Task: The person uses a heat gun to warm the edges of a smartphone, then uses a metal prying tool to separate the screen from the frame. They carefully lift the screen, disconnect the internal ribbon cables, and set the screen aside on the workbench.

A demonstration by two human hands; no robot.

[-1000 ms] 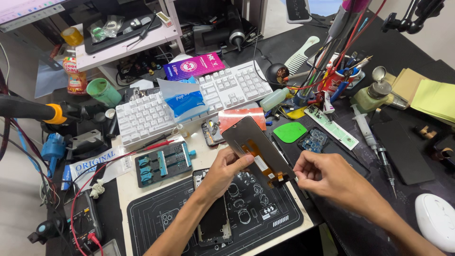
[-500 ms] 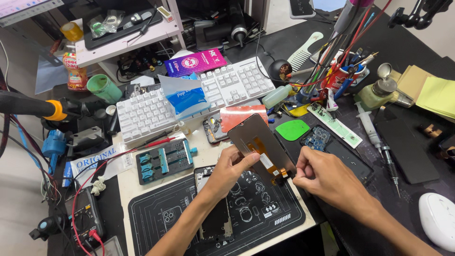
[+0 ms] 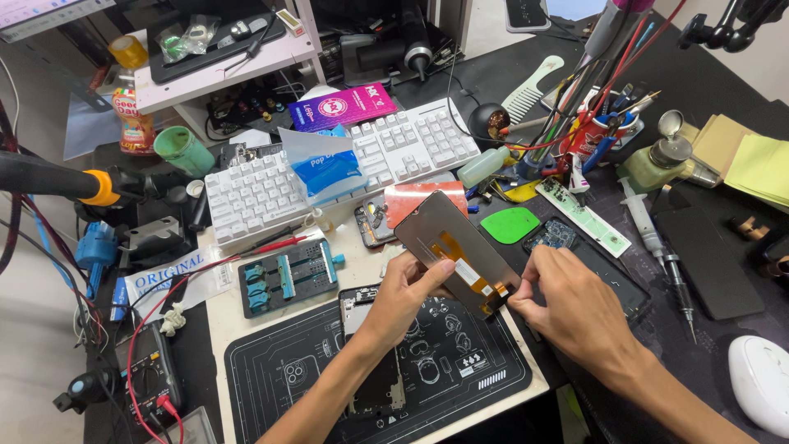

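Observation:
My left hand (image 3: 404,293) grips the lower edge of a dark phone display panel (image 3: 450,242) with an orange flex cable on its back, held tilted above the mat. At the panel's lower right corner, my right hand (image 3: 567,302) pinches the flex cable end. Under my left wrist an opened phone body (image 3: 355,302) lies on a black work mat (image 3: 444,370) with white line drawings.
A white keyboard (image 3: 271,193) with a blue tissue pack on it sits behind. A teal parts holder (image 3: 288,275), a multimeter with red leads (image 3: 152,370), a green pad (image 3: 509,224), a tool cup (image 3: 593,136), a syringe (image 3: 641,222) and a white mouse (image 3: 760,382) surround the mat.
The display panel has lowered slightly toward the mat and both hands shifted with it; my right fingers now pinch closer at the flex cable end.

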